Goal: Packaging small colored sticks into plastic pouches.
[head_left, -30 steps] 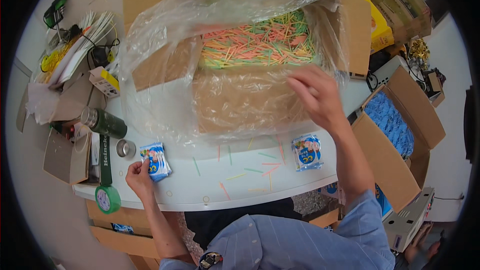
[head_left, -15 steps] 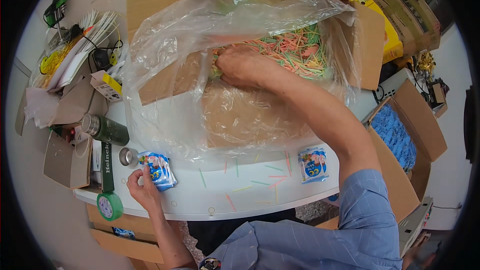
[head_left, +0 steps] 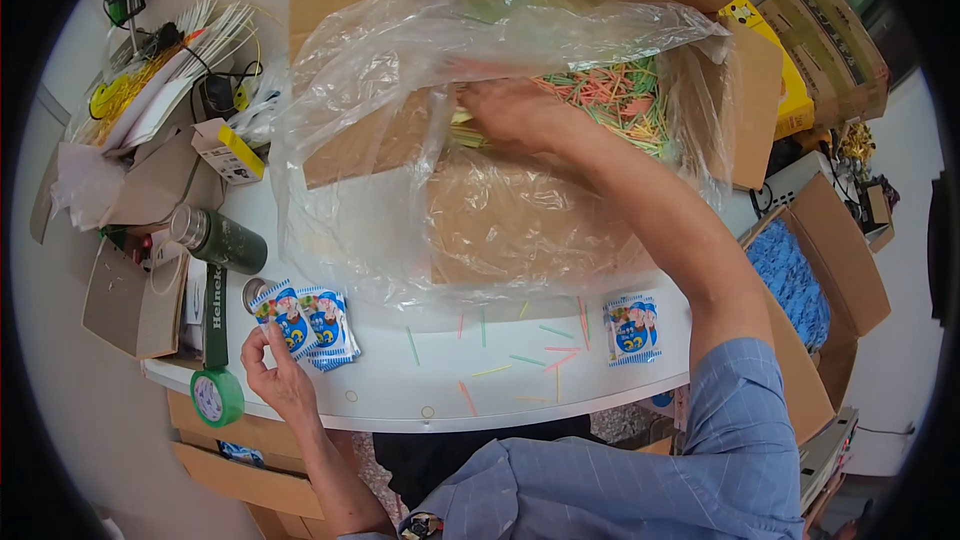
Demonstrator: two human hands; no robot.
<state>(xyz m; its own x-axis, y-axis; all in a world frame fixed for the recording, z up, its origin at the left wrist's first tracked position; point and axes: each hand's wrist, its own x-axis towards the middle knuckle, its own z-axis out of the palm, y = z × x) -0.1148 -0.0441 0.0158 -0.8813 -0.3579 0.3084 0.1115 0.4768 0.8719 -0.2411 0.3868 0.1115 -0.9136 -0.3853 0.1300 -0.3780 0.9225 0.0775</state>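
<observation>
Deep under the plastic liner (head_left: 400, 70), your right hand (head_left: 515, 112) seemingly grips coloured sticks (head_left: 620, 100) that may spill, while your left hand (head_left: 275, 375) pinches the packets (head_left: 305, 320).

Showing brown cardboard box (head_left: 520, 220) under clear plastic liner (head_left: 400, 70); pink, green, yellow sticks (head_left: 610, 100) inside. Lying on white table (head_left: 400, 400): blue-white printed packets (head_left: 305, 325), another blue-white packet (head_left: 632, 328). Standing nearby: dark green bottle (head_left: 218, 242), green tape roll (head_left: 217, 395). Wearing light blue pinstriped sleeve (head_left: 740, 430).
</observation>
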